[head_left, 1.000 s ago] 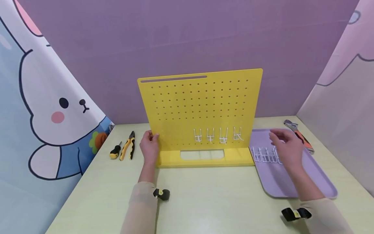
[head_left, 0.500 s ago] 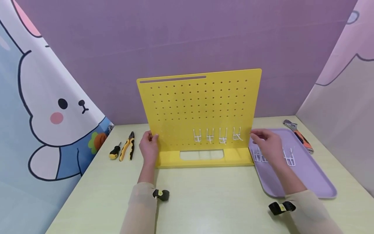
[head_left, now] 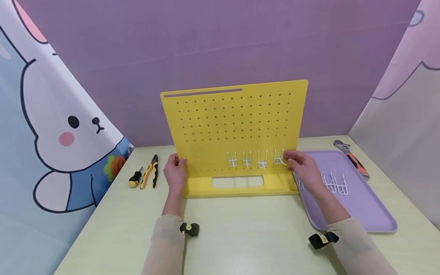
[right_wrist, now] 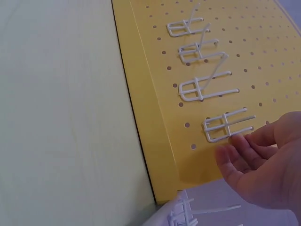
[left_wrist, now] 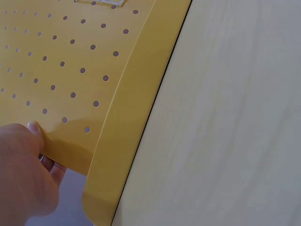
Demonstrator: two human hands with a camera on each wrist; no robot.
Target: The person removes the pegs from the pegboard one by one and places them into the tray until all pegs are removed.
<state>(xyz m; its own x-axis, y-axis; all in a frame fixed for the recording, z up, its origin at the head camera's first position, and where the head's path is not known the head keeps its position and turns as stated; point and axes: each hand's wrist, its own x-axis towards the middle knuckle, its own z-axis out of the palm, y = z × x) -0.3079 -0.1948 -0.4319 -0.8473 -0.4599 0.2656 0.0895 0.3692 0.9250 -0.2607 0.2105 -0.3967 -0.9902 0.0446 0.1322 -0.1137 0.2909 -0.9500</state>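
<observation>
Within the last second the right hand leaves the air over the purple tray, passes the right edge of the yellow pegboard and arrives at the rightmost hook, the nearest to that edge of the four white ones mounted low on the board. The work thus shifts from the loose hooks on the tray to a hook that already sits in the holes. Its fingers are loosely bent, with the tips just beside the hook's lower right corner; they show no grasp on it, and from the right wrist it is hard to tell whether they touch the wire or only come close. The left hand keeps its place at the board's left edge, thumb on the near face and other fingers behind, gripping the panel between them, so the board stands steady on the table, leaning slightly back. The three other white hooks hang in a row to the left, and none of the four looks moved by the hand's arrival. With the right arm now further left, more of the tray shows; the hand and forearm cover part of its left side. The pliers and the screwdriver lie left of the board, the adjustable wrench beyond the tray on the right, all unchanged.
</observation>
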